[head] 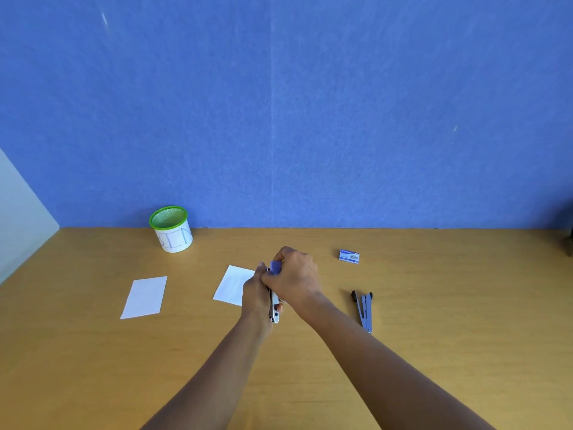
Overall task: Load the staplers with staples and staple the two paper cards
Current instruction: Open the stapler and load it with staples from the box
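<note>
Wooden counter (93, 352), left to right: first paper card (144, 297), lying flat; green-rimmed mesh cup (172, 229) against the blue wall; second paper card (231, 285), partly hidden behind the left grip (255, 294). The left grip and right grip (293, 279) both curl round the lilac stapler (274, 305) at centre. The staple box (349, 256) and second stapler (364, 308) lie farther right.

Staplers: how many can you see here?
2. One stapler is gripped by both the left hand and right hand at the middle; a second stapler lies on the table to their right. None appears hidden.
</note>
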`<action>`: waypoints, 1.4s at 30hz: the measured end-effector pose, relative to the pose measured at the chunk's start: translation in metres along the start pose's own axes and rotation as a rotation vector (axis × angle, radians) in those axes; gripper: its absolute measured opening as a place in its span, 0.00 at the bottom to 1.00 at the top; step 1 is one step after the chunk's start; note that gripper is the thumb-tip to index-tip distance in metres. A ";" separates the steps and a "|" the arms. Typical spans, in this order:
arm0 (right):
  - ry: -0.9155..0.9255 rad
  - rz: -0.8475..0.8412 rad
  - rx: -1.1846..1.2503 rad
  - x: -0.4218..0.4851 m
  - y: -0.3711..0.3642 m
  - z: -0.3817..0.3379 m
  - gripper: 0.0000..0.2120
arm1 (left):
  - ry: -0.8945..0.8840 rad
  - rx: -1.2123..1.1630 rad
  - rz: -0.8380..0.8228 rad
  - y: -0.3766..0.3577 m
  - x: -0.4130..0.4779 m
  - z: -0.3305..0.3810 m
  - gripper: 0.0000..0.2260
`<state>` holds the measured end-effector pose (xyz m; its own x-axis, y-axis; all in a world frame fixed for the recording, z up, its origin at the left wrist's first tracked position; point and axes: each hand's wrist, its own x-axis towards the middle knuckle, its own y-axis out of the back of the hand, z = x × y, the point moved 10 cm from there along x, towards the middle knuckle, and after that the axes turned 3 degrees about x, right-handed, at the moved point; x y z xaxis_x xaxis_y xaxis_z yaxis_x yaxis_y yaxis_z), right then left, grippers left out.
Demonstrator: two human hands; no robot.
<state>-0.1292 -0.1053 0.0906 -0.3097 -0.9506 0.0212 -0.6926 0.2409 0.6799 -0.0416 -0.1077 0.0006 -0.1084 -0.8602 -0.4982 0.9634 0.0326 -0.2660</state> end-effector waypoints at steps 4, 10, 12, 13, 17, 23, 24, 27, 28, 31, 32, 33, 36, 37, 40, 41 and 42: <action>-0.014 0.002 0.037 0.000 0.001 0.003 0.13 | -0.016 0.005 0.010 -0.002 0.002 -0.002 0.21; -0.025 0.026 0.118 -0.002 0.003 0.004 0.08 | 0.011 -0.030 0.095 0.010 0.005 -0.003 0.21; -0.009 0.004 0.126 -0.003 0.001 -0.001 0.08 | 0.006 -0.031 0.108 0.013 0.007 0.000 0.21; -0.005 -0.005 0.133 -0.003 0.000 -0.002 0.07 | -0.001 -0.036 0.104 0.012 0.007 0.002 0.22; 0.007 0.020 0.193 -0.003 0.002 -0.005 0.08 | 0.005 -0.084 0.118 0.014 0.009 0.003 0.22; -0.007 0.073 0.277 -0.004 0.005 0.003 0.08 | 0.038 -0.176 0.186 0.027 0.014 0.007 0.18; -0.018 0.074 0.295 -0.004 0.004 0.006 0.08 | 0.037 -0.218 0.186 0.027 0.014 0.008 0.17; -0.055 0.081 0.345 -0.002 0.005 0.015 0.07 | -0.005 -0.416 0.185 0.030 0.014 0.016 0.17; -0.076 0.081 0.360 -0.001 0.005 0.020 0.06 | -0.041 -0.492 0.185 0.032 0.015 0.020 0.17; -0.173 0.053 0.419 0.000 0.001 0.033 0.07 | -0.154 -0.627 0.194 0.042 0.017 0.032 0.17; -0.226 0.042 0.469 -0.001 -0.001 0.039 0.08 | -0.185 -0.644 0.192 0.044 0.017 0.035 0.17; -0.288 0.033 0.541 -0.004 -0.005 0.045 0.08 | -0.203 -0.660 0.188 0.046 0.017 0.037 0.17; -0.446 0.035 0.788 -0.010 -0.014 0.060 0.09 | -0.185 -0.712 0.170 0.048 0.017 0.036 0.17; -0.482 0.046 0.857 -0.012 -0.015 0.063 0.10 | -0.167 -0.729 0.158 0.048 0.017 0.034 0.17; -0.541 0.101 1.077 -0.014 -0.014 0.069 0.11 | -0.114 -0.764 0.110 0.044 0.014 0.029 0.15; -0.546 0.110 1.130 -0.014 -0.013 0.069 0.10 | -0.099 -0.765 0.096 0.043 0.013 0.027 0.15; -0.548 0.115 1.167 -0.014 -0.012 0.070 0.10 | -0.085 -0.764 0.083 0.042 0.013 0.025 0.14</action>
<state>-0.1619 -0.0808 0.0313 -0.4374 -0.7765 -0.4535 -0.7141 0.6064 -0.3497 0.0033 -0.1301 0.0042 0.0055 -0.8746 -0.4848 0.5276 0.4143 -0.7416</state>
